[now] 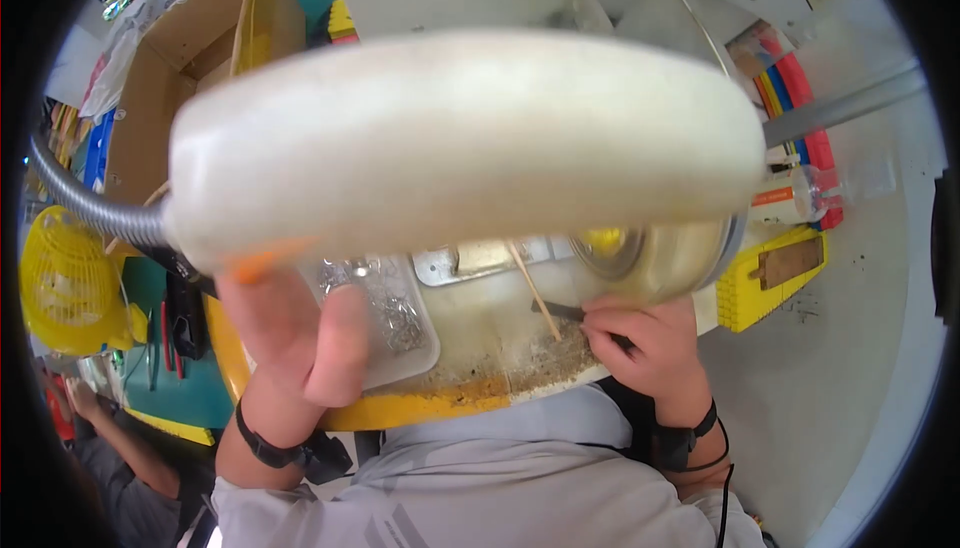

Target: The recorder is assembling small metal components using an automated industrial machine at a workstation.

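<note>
work seems unfinished: silvery metal bits (398, 324) lie in translucent plastic tray (430, 351); right hand (650, 350) holds dark flat strip (556, 310), left hand (288, 346) i cannot tell.

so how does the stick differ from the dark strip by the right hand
The stick is pale tan, while the dark strip is nearly black. The visible part of the stick is longer and thinner than that of the dark strip. The stick slants steeply across the view, whereas the dark strip runs nearly level, its right end at the right hand. Both look narrow and straight.
</note>
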{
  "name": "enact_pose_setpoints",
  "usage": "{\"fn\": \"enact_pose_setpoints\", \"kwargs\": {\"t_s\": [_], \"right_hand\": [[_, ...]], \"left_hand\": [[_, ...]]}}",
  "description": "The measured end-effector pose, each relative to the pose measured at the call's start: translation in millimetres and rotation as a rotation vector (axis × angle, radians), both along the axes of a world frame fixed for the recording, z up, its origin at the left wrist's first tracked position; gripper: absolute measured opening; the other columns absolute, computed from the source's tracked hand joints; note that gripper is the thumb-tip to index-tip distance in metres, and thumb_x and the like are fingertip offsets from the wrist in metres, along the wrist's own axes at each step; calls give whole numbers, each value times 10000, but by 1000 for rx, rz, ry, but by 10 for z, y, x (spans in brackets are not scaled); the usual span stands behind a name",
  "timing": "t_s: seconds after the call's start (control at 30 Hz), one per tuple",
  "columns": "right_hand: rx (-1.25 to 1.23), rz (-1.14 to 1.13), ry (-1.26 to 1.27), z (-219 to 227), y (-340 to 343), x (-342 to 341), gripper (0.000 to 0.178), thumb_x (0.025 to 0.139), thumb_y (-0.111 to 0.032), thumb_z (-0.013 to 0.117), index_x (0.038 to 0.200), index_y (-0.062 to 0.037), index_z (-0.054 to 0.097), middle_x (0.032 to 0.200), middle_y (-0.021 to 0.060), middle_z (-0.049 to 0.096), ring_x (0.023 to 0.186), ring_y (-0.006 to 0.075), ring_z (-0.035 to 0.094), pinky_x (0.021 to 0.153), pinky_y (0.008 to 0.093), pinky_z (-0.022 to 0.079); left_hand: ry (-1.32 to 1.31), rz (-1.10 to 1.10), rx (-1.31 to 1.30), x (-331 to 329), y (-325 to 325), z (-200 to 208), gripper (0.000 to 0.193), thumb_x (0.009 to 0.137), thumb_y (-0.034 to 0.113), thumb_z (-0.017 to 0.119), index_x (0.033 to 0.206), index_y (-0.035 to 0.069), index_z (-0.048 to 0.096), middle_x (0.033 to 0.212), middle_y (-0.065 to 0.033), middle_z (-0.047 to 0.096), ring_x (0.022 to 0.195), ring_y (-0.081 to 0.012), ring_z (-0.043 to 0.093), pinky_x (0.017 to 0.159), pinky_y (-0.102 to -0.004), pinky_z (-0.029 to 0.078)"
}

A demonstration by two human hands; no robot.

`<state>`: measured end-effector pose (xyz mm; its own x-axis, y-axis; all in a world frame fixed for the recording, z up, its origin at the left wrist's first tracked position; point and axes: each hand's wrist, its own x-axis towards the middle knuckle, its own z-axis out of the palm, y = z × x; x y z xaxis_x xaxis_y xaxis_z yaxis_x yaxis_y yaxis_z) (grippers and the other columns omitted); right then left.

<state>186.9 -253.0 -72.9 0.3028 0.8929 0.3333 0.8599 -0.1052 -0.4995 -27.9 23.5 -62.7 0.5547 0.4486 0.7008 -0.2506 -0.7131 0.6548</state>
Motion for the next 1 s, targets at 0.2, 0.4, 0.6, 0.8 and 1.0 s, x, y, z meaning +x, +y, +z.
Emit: {"fn": "enact_pose_setpoints", "kwargs": {"t_s": [0.2, 0.4, 0.6, 0.8, 1.0], "right_hand": [[39, 21, -39, 107, 73, -9, 240, 687, -104, 821, 925, -100, 792, 1019, 105, 756, 956, 366, 708, 807, 478, 563], [-94, -11, 171, 199, 7, 12, 357, 754, -110, 849, 1095, -40, 768, 1192, 131, 751, 1043, 340, 728, 919, 469, 571], [-51, 32, 141, 174, 85, 65, 410, 820, -177, 836, 1182, -14, 735, 1216, 131, 746, 1077, 336, 721, 963, 476, 550], [-56, -14, 189, 283, 103, 54, 379, 801, -204, 831, 1132, -32, 766, 1198, 120, 750, 1086, 360, 712, 977, 496, 533], [-78, -56, 98, 207, 36, 19, 345, 743, -151, 819, 1078, -72, 787, 1142, 107, 759, 1045, 358, 719, 937, 495, 552]], "left_hand": [[288, 61, -16, 182, 28, 484, 402, 805, 159, 728, 1204, 112, 714, 1287, -148, 664, 1167, -345, 589, 1037, -472, 398], [418, 193, 479, 296, 101, 631, 312, 699, 266, 842, 994, 201, 767, 1064, 50, 701, 927, -212, 596, 848, -409, 370], [470, 287, 691, 226, 17, 804, 249, 676, 272, 821, 909, 198, 774, 1060, 56, 699, 900, -177, 592, 807, -393, 358], [640, -62, 193, 306, -22, 1238, 161, 789, 228, 792, 872, 128, 698, 874, -18, 665, 750, -209, 597, 717, -380, 437], [835, -260, -371, 546, 51, 1406, 198, 919, 205, 713, 844, 49, 616, 777, -60, 624, 679, -132, 594, 607, -283, 451]]}}
